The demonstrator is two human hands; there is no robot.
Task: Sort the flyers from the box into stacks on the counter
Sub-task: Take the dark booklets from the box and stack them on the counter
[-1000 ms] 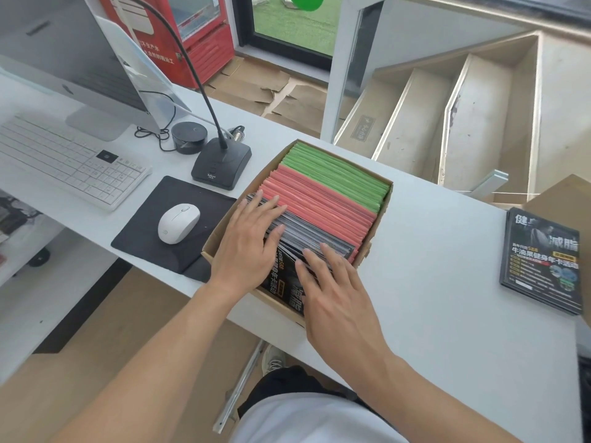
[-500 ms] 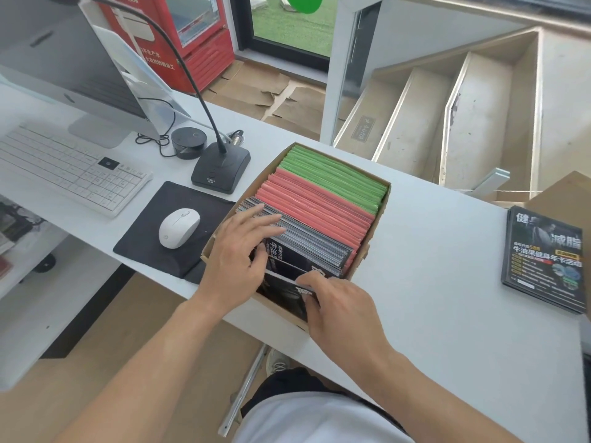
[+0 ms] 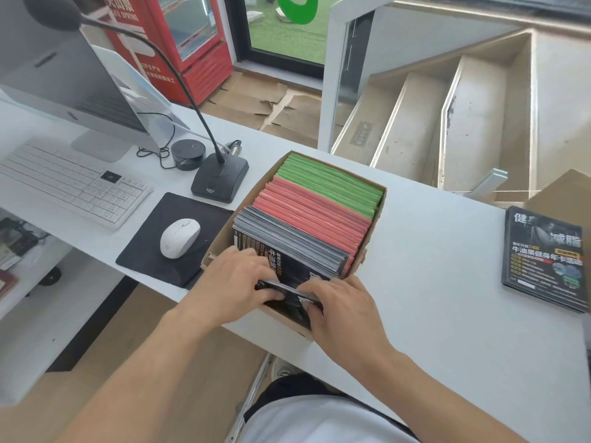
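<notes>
We see a cardboard box (image 3: 372,239) on the white counter (image 3: 431,314) packed with upright black flyers (image 3: 287,247), red flyers (image 3: 315,214) and green flyers (image 3: 332,183), a black stack (image 3: 543,260) lying well apart.

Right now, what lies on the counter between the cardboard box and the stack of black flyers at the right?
Nothing: between the box and the stack of black flyers, the head view shows only bare white counter.

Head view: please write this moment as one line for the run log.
left hand: grips black flyers | right hand: grips black flyers | box: black, red, green flyers inside | counter: one black stack
</notes>
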